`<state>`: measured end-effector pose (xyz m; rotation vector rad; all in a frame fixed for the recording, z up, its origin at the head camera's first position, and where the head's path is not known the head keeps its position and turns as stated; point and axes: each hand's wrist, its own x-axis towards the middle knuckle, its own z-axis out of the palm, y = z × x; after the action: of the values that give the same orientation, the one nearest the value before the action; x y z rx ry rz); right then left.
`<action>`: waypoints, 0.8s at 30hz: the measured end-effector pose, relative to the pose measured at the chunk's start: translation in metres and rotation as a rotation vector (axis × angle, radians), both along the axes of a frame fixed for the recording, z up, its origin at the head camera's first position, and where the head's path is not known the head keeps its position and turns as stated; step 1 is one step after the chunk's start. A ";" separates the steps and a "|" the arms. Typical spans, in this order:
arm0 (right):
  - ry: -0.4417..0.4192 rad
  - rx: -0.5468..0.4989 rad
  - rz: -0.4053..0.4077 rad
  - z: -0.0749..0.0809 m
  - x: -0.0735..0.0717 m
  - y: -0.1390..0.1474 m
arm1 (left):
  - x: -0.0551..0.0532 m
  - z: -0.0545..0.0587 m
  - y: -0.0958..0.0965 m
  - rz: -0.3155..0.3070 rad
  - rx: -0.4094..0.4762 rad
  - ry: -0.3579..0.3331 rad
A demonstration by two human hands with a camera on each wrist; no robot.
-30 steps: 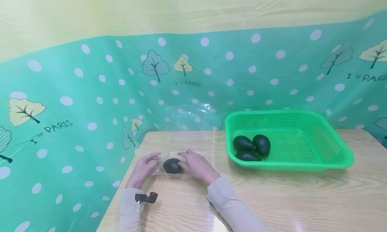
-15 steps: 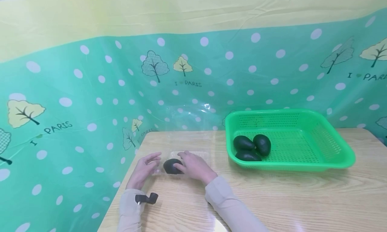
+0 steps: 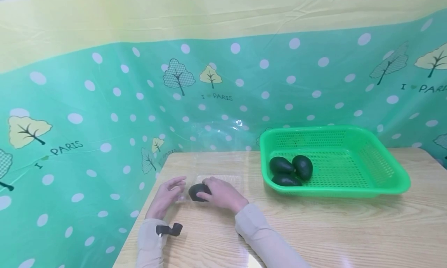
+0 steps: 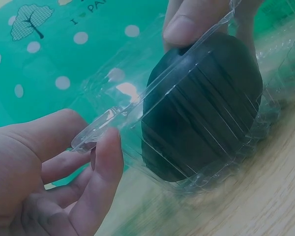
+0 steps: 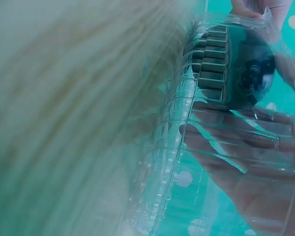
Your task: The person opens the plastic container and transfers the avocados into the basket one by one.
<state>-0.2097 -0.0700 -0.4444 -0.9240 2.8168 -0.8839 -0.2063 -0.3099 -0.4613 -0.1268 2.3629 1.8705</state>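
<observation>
A clear plastic clamshell box (image 3: 228, 178) lies at the table's left with its lid raised behind it. Inside its left part is a dark avocado (image 3: 196, 192), seen through the ribbed wall in the left wrist view. My left hand (image 3: 165, 198) pinches the box's rim (image 4: 99, 132) between thumb and finger. My right hand (image 3: 223, 193) grips the avocado, its thumb on the near side; some of its fingers show through the plastic in the right wrist view.
A green plastic basket (image 3: 349, 191) stands to the right, with three avocados (image 3: 302, 168) grouped at its left end. The wooden table (image 3: 314, 233) meets a green dotted curtain (image 3: 115, 182) at the back and left.
My right hand has shifted slightly left, and its thumb now lies further over the avocado's near side. The left hand has stayed at the box's rim.
</observation>
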 end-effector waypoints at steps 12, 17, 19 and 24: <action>-0.057 -0.057 0.018 -0.003 -0.001 0.000 | -0.001 0.002 0.002 -0.014 -0.026 0.014; -0.069 -0.066 0.019 -0.002 -0.002 0.000 | -0.002 0.003 0.001 -0.020 -0.033 0.015; -0.066 -0.068 0.017 -0.002 -0.003 0.000 | -0.002 0.004 0.000 -0.020 -0.033 0.013; -0.041 -0.056 0.025 -0.001 -0.002 0.000 | -0.002 0.004 -0.001 -0.005 -0.034 -0.005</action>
<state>-0.2115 -0.0701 -0.4453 -0.9343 2.7534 -0.9719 -0.2081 -0.3110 -0.4576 -0.1284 2.3899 1.8256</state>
